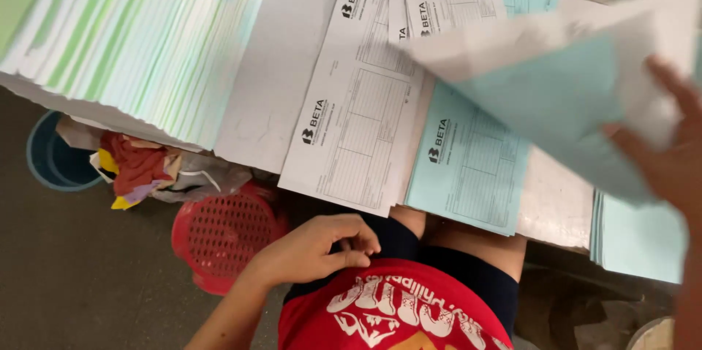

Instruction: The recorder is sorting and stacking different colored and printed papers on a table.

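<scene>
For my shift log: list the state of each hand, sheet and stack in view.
left hand: loosely curled, holding nothing, resting at the lap
right hand: lifting a blurred light blue sheet
white form: flat on the table, overhanging its edge
light blue form: flat, overhanging the edge
fanned stack: spread out, white and green edges showing
red basket: on the floor

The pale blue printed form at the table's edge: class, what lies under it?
The blue form rests on the grey table, its near edge overhanging a knee. A white form lies beside it. Whether more sheets lie beneath is hidden.
</scene>
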